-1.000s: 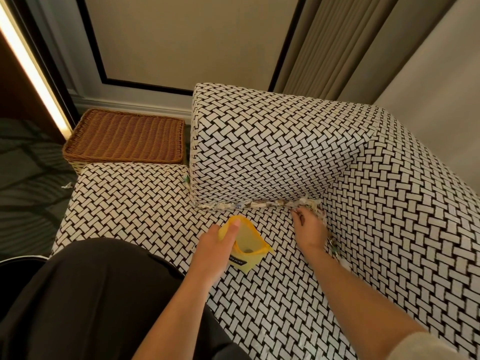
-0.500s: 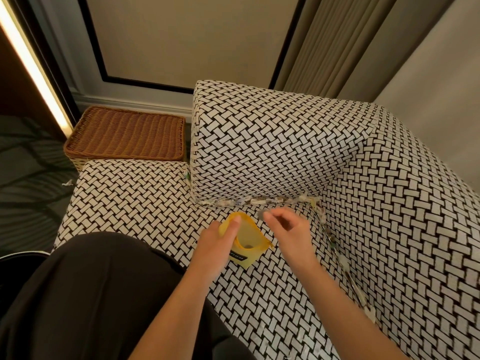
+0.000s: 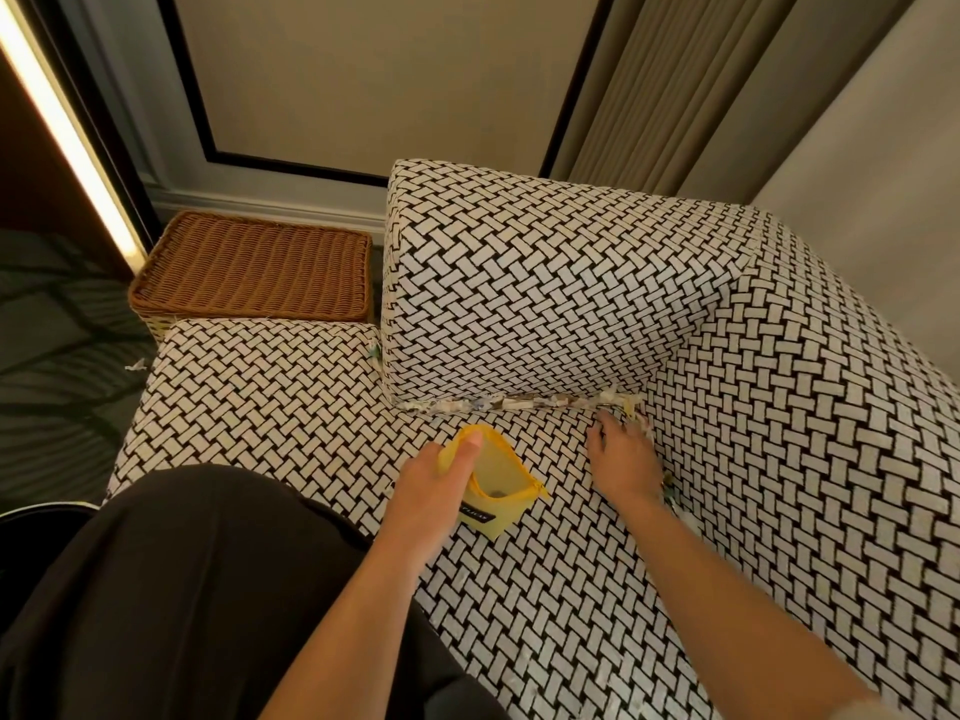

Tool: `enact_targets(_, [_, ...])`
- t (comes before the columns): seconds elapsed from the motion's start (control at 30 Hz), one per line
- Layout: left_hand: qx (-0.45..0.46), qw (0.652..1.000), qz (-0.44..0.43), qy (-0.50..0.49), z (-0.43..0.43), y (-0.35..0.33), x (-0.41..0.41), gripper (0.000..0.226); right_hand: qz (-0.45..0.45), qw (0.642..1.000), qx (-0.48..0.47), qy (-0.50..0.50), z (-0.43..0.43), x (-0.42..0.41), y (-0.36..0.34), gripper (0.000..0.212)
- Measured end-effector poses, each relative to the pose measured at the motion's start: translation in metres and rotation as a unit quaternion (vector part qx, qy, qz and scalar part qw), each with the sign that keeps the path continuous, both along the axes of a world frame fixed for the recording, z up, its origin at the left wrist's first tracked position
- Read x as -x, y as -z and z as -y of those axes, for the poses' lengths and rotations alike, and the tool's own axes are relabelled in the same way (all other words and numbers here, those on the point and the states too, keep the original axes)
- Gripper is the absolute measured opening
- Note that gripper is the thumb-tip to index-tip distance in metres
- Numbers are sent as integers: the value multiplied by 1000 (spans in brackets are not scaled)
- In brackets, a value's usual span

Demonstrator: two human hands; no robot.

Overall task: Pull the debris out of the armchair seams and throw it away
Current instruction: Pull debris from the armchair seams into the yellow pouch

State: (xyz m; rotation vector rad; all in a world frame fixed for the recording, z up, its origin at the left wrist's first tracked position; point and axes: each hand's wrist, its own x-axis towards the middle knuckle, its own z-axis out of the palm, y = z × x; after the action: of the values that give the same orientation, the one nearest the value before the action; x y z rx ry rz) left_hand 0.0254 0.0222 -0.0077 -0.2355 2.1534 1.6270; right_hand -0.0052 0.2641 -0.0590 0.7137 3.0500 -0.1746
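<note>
The armchair [image 3: 545, 283] is covered in black-and-white woven-pattern fabric. Shredded paper debris [image 3: 511, 403] fills the seam where the arm block meets the seat, and more scraps [image 3: 670, 491] run down the seam along the backrest. My left hand [image 3: 436, 480] holds a small yellow pouch [image 3: 496, 485] open on the seat, thumb on its rim; a dark bit lies inside. My right hand [image 3: 621, 457] rests on the seat at the seam corner, fingers reaching into the debris; whether they pinch a scrap is hidden.
A brown wicker basket [image 3: 254, 267] stands on the floor beyond the seat's far left edge. A paper scrap [image 3: 136, 365] lies on the dark patterned carpet. My dark-trousered leg [image 3: 197, 589] covers the near left. Curtains [image 3: 675, 90] hang behind the chair.
My right hand moved from the seam corner to above the pouch, then back to the corner of the seam. The left hand kept holding the pouch in place.
</note>
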Motion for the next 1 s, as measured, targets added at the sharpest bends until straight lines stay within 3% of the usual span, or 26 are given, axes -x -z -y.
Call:
enact_targets(0.3, [-1, 1000, 11, -2, -1, 3, 1, 70, 96, 992, 72, 42, -17, 37, -15, 45])
enact_targets(0.43, [-10, 1000, 1, 4, -1, -3, 0, 42, 88, 986, 120, 76, -19, 43, -17, 53])
enact_targets(0.67, [-13, 1000, 7, 17, -1, 5, 3, 30, 151, 980, 117, 54, -28, 54, -20, 58])
enact_targets(0.77, [-13, 1000, 8, 11, -2, 1, 2, 29, 110, 986, 115, 45, -32, 53, -15, 50])
enact_targets(1.0, [-10, 1000, 13, 7, -2, 0, 2, 64, -56, 996, 36, 52, -12, 41, 8, 23])
